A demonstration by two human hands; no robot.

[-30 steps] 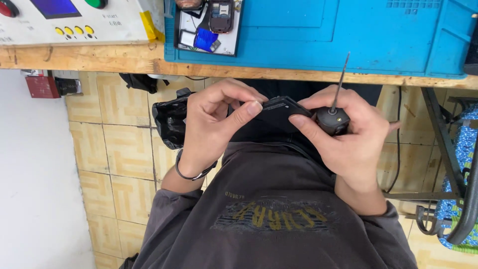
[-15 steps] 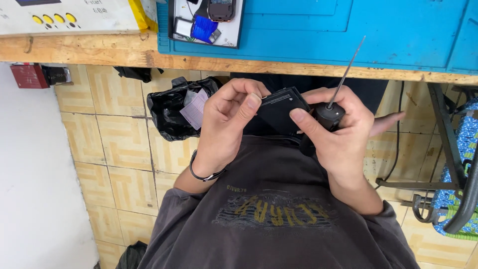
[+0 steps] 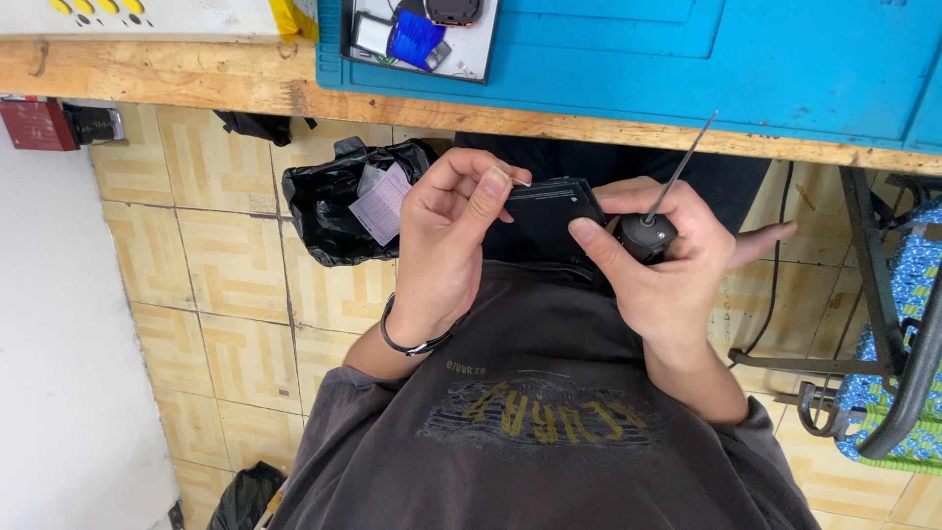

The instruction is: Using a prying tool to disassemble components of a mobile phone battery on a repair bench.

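Over my lap, both hands hold a flat black rectangular part (image 3: 548, 211). My left hand (image 3: 446, 240) pinches its left edge with thumb and forefinger. My right hand (image 3: 667, 270) steadies its right edge with the thumb and also grips a screwdriver (image 3: 659, 214) with a black handle, its thin metal shaft pointing up towards the bench. A dark band circles my left wrist. I wear a dark grey printed shirt.
A wooden bench edge (image 3: 196, 83) runs along the top with a blue mat (image 3: 746, 59) and a small tray of parts (image 3: 417, 39) on it. A black rubbish bag (image 3: 339, 201) with paper sits on the tiled floor. A metal chair frame (image 3: 883, 324) stands at right.
The view has shifted so the hands sit slightly right of and lower than before. My left fingers have moved along the black part's left edge. The screwdriver stays in my right hand.
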